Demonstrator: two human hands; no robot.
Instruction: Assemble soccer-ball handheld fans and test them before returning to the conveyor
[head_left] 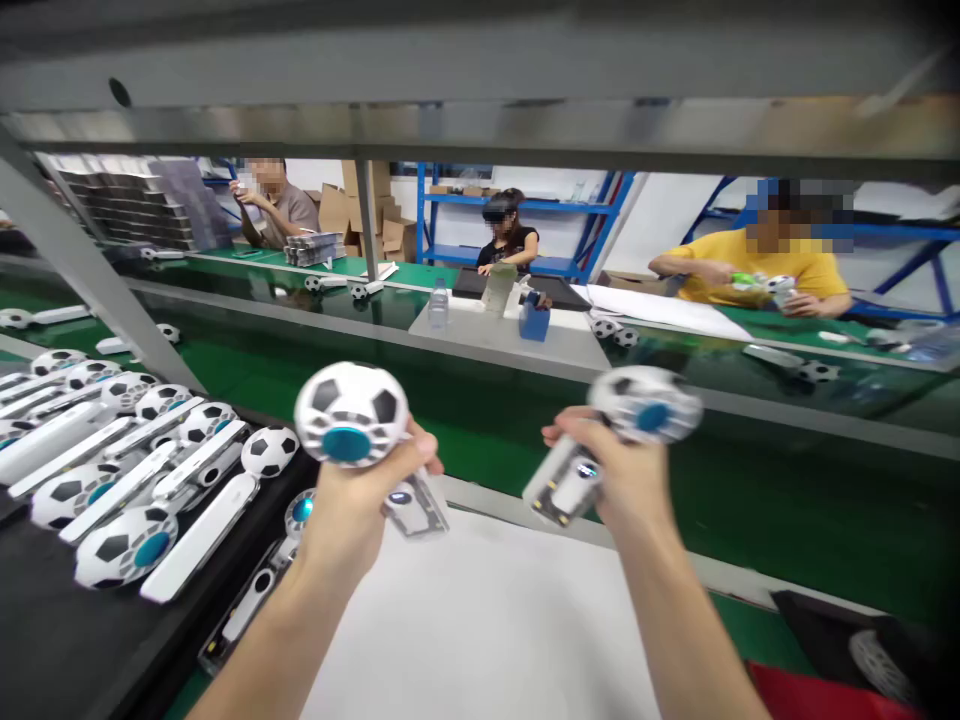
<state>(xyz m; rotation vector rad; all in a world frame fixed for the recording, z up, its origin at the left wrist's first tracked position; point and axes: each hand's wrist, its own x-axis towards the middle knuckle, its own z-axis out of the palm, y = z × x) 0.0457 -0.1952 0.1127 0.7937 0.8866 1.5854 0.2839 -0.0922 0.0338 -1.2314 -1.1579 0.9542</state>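
Left hand (371, 490) wraps left fan (351, 412); right hand (626, 465) wraps right fan (646, 402); open gap between; white sheet (487, 620) nearer; black tray (67, 640) edge left of left forearm (274, 615).

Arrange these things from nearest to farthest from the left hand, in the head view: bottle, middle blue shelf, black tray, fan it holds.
1. Fan: gripped in the left hand.
2. Black tray: to the left.
3. Bottle: ahead, slightly right.
4. Blue shelf: farther ahead, behind the person in black.
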